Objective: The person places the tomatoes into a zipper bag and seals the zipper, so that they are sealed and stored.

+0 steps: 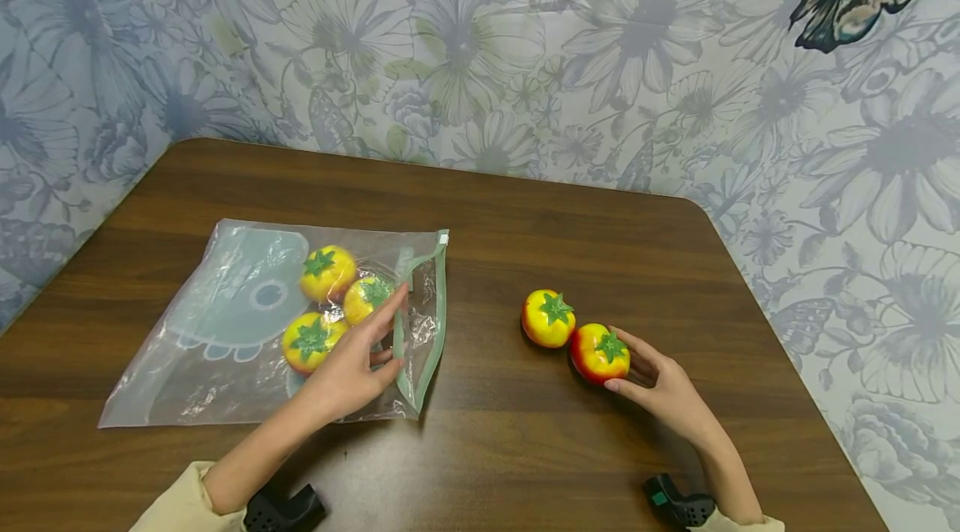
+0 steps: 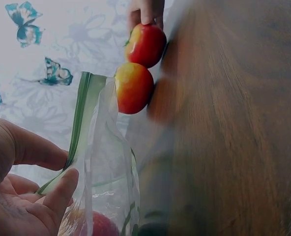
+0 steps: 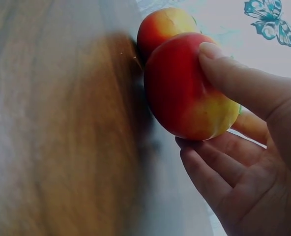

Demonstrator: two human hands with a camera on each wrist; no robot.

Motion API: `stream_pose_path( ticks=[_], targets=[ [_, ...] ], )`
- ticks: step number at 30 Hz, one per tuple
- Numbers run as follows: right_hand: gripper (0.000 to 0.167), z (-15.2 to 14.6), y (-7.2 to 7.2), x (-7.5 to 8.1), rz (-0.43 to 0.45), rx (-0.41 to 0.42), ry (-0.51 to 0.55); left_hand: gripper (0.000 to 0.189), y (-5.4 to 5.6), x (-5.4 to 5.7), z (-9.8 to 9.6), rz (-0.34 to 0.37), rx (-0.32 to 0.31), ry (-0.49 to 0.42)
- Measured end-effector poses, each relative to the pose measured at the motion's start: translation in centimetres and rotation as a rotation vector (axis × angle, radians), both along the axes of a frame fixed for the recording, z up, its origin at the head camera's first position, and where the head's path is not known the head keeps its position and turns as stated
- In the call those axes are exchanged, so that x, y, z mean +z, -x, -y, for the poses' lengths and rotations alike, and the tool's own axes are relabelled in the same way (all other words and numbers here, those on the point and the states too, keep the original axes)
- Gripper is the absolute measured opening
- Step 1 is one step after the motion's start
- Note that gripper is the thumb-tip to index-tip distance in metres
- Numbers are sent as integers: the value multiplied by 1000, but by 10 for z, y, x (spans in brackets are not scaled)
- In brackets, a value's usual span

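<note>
A clear zip bag [image 1: 161, 386] with a pale blue print and green edging lies flat at the left, its mouth facing right. Inside are three yellow-red tomatoes with green leafy tops, one being this upper tomato [image 1: 327, 273]. My left hand [image 1: 352, 382] pinches the bag's green rim [image 2: 79, 120] between thumb and fingers, raising it a little in the left wrist view. On the right, my right hand [image 1: 663, 390] grips a red-yellow tomato [image 1: 596, 355], thumb on one side and fingers on the other. Another tomato [image 1: 546, 319] sits right beside it, on the bag's side.
Everything lies on a brown wooden table [image 1: 480, 465] with rounded far corners. Behind it hangs a floral wall covering [image 1: 495, 57] with butterflies. Dark wrist-worn devices, such as the right device [image 1: 678, 503], sit under both wrists.
</note>
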State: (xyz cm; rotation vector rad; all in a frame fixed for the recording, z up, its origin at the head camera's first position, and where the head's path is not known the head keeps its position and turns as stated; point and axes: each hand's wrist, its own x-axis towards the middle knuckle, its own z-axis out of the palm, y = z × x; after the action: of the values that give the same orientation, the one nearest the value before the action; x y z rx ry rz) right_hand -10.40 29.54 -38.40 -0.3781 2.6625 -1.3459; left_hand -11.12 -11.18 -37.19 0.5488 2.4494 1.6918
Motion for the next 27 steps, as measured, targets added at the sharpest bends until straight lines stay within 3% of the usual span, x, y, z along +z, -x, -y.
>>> stream_pose_path(
  ticks=[8,27],
  targets=[
    [68,-2,0,5,-55,12,19,89,-1,1,0,3,2,1],
    [72,3,4,24,-58,7,35,88,-2,1,0,-2,-11,1]
  ],
)
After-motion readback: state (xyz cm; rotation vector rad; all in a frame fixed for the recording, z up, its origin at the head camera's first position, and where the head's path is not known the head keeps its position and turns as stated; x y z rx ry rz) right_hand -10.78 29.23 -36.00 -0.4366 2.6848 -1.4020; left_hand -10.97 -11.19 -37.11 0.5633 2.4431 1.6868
